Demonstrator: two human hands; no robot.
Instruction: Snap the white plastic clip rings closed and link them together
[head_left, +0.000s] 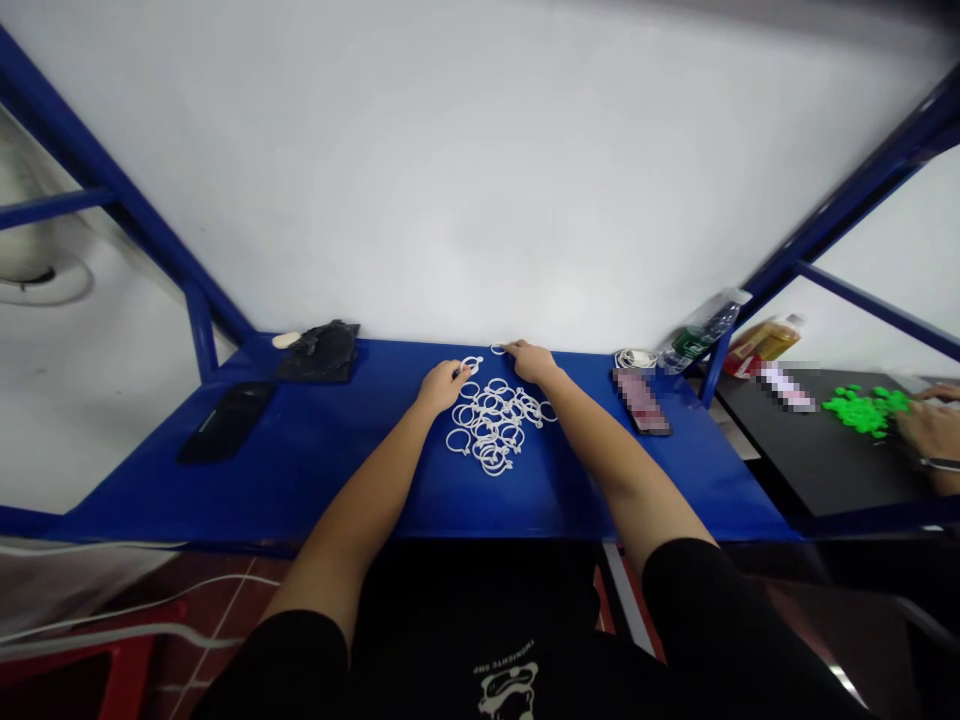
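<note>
White tabbed rings (491,432) lay heaped on the blue table (300,470); beyond, the left hand (442,386) pinched one ring (471,361), the right hand (531,361) touched another ring (496,349), its grip indiscernible.

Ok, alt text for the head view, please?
A person's left hand holds a white ring, their right hand at a second ring, beyond a heap of similar rings on a blue table. Far right: another person's hand beside green pieces.

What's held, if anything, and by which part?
Left hand pinches a white ring by its near side. Right hand touches another ring at its right edge; whether gripped, I can't tell.
</note>
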